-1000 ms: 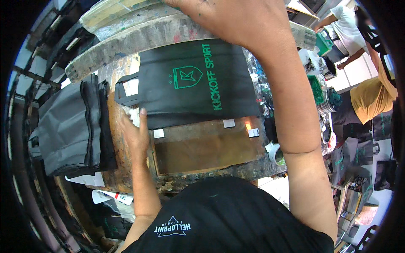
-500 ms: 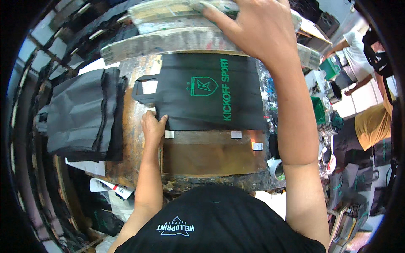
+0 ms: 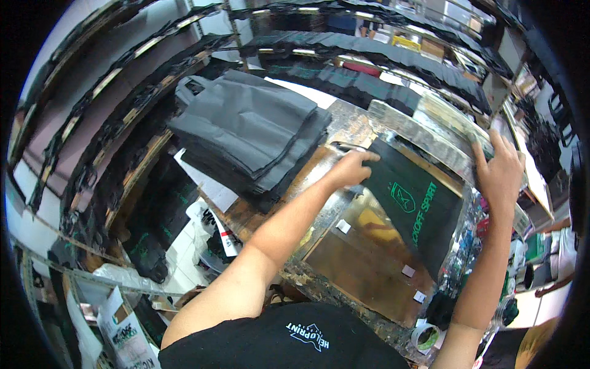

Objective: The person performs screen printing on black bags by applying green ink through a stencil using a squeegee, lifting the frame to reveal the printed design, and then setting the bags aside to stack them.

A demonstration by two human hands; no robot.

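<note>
A black fabric tote bag (image 3: 399,158) with a green shield emblem and lettering is partly lifted from the brown work board (image 3: 362,264). My left hand (image 3: 353,170) pinches it at its handle-side edge, where the near corner is folded up. Farther right, my right hand (image 3: 501,178) grips the paint-stained wooden frame (image 3: 430,136), which is raised at the far side of the board; thumb and fingers lie over its edge. Small pale tabs (image 3: 408,270) are stuck on the board.
A tall stack of plain black bags (image 3: 246,123) stands left of the board. Racks (image 3: 344,43) holding black bags run along the left and back. A roll of tape (image 3: 424,337) sits at the near right edge. Part of a person in yellow shows at lower right.
My view has turned left toward the stack. My left hand has lifted the tote bag's near corner, baring more of the board. My right hand stays at the wooden frame.
</note>
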